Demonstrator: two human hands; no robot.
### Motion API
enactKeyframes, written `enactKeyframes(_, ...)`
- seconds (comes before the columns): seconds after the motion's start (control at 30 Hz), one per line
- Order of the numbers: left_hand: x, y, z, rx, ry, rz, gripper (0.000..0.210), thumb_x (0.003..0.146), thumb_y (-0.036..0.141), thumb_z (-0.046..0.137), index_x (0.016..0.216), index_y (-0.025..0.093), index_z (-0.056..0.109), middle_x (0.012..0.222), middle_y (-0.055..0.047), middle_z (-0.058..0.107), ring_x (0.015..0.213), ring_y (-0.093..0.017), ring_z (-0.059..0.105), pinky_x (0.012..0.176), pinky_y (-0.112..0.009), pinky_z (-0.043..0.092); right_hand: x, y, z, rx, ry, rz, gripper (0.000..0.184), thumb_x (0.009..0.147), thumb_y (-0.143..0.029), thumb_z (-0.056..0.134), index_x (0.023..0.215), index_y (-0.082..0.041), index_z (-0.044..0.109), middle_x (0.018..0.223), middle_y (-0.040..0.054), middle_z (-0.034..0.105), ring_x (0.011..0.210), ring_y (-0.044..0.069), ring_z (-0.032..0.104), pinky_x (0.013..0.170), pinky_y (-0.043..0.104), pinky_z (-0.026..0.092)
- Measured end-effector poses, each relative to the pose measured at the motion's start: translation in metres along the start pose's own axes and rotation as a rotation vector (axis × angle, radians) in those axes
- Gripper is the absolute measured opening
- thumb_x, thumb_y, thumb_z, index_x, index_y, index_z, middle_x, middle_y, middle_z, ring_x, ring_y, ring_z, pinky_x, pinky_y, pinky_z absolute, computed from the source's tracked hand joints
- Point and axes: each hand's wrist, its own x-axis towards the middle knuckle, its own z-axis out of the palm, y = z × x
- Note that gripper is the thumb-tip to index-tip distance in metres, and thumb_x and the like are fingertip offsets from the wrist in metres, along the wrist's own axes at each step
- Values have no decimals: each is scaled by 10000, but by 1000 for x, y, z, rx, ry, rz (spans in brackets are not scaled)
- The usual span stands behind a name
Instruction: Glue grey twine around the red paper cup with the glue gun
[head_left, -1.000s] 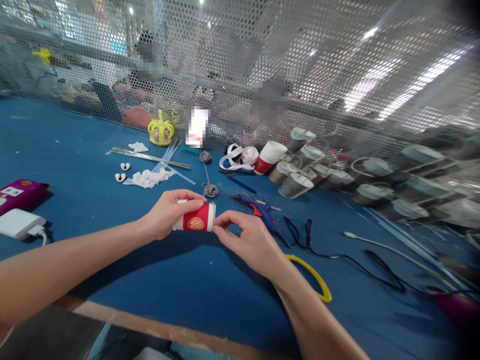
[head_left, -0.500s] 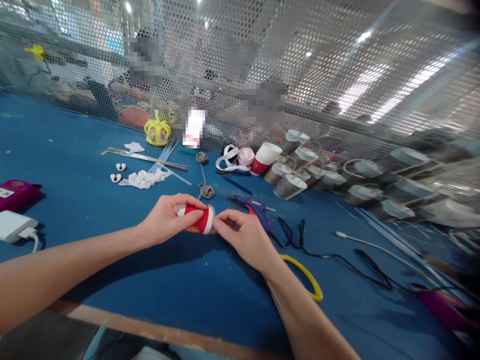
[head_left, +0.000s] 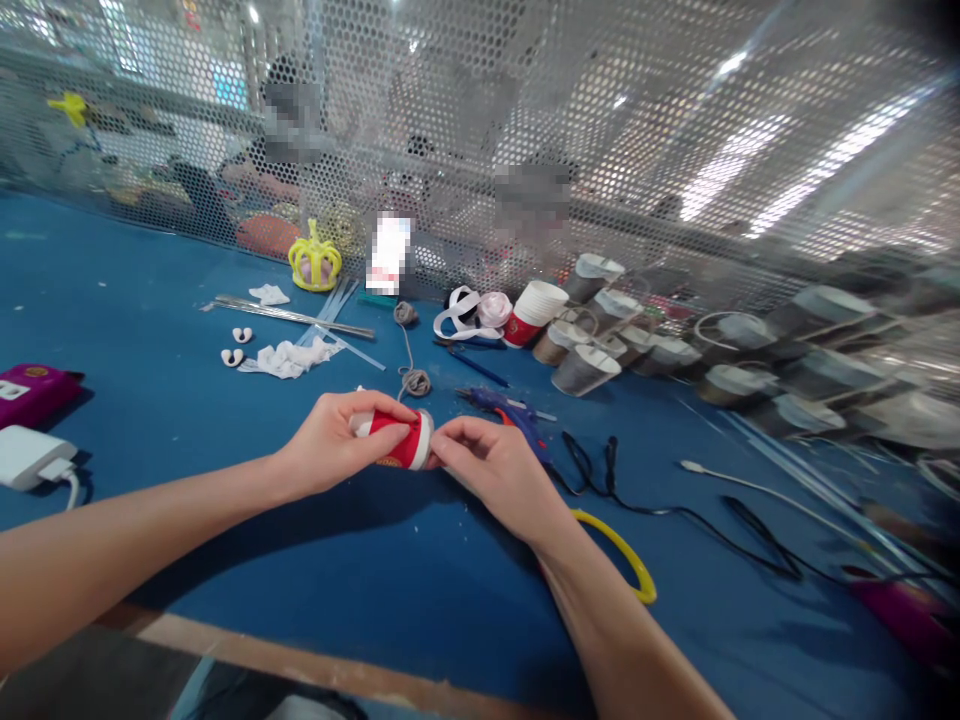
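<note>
My left hand (head_left: 346, 440) is wrapped round a small red-and-white paper cup (head_left: 403, 443) with gold print, lying sideways above the table. At the cup's white right end, the thumb and fingers of my right hand (head_left: 491, 462) are pinched together on its edge. The right fingertips are partly hidden. Grey yarn (head_left: 415, 383) in a small ball lies just behind the cup, and a strand joins it to a second ball (head_left: 406, 313). A blue glue gun (head_left: 517, 412) lies beyond my right hand. Part of a yellow ring-shaped handle (head_left: 622, 550) shows by my right forearm.
At the back stand a yellow crown (head_left: 315, 262), a lit phone (head_left: 388, 253), stacked paper cups (head_left: 536, 312) and several grey spools (head_left: 585, 369). White cloth (head_left: 289, 357) and metal rods (head_left: 292, 316) lie left. A black cable (head_left: 675, 511) runs right. Perforated mesh (head_left: 435, 110) closes off the rear.
Both hands keep their hold on the cup, which has shifted very slightly right in view. The right hand has moved slightly right too. The surrounding things lie as before.
</note>
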Motion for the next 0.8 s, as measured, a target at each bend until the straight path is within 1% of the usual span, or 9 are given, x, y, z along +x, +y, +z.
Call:
enactKeyframes(0.17, -1, 3, 3, -30, -4, -56, 166, 634, 224, 646, 769, 133, 681, 715, -44, 689, 622, -166, 651, 659, -301, 552, -1, -1, 2, -30, 24, 19, 150, 757, -258, 523, 667, -170, 604, 637, 14, 647, 596, 130, 565, 602, 248, 441)
enactKeyframes(0.3, -1, 4, 2, -27, -9, -51, 167, 633, 214, 645, 771, 128, 682, 743, -50, 692, 632, -167, 652, 657, -299, 555, -2, -2, 3, -54, 40, 30, 158, 757, -250, 514, 658, -167, 606, 631, 18, 648, 585, 132, 563, 592, 250, 433)
enactKeyframes(0.47, -2, 3, 2, -21, -8, -23, 176, 643, 226, 640, 781, 124, 679, 762, -56, 694, 646, -166, 652, 649, -282, 554, 0, 0, 2, 10, 33, 33, 184, 773, -283, 522, 667, -169, 621, 647, 10, 656, 615, 127, 577, 620, 239, 442)
enactKeyframes(0.57, -2, 2, 2, 5, -26, 12, 190, 659, 236, 627, 794, 112, 676, 774, -68, 697, 650, -160, 644, 638, -271, 551, 1, 3, 2, 13, 34, 48, 187, 773, -291, 525, 671, -164, 617, 638, 10, 649, 598, 122, 560, 602, 238, 433)
enactKeyframes(0.67, -2, 1, 0, 85, -40, 91, 217, 690, 245, 606, 836, 100, 673, 792, -77, 696, 656, -151, 633, 631, -254, 539, 1, 4, 3, 5, 45, 47, 191, 769, -293, 523, 656, -161, 600, 618, 7, 627, 575, 115, 535, 583, 237, 420)
enactKeyframes(0.77, 0, -1, -4, 190, -34, 213, 291, 726, 248, 594, 978, 110, 643, 912, -88, 684, 748, -159, 630, 680, -248, 521, 1, 3, 3, 14, 65, 34, 197, 773, -316, 521, 662, -164, 579, 617, 2, 606, 579, 114, 529, 587, 239, 428)
enactKeyframes(0.8, 1, -1, -6, 209, -48, 241, 320, 743, 249, 587, 1033, 120, 621, 954, -88, 677, 786, -161, 629, 711, -251, 514, 2, 2, 2, 19, 89, 29, 187, 772, -324, 526, 686, -166, 576, 630, 2, 604, 589, 116, 534, 590, 240, 435)
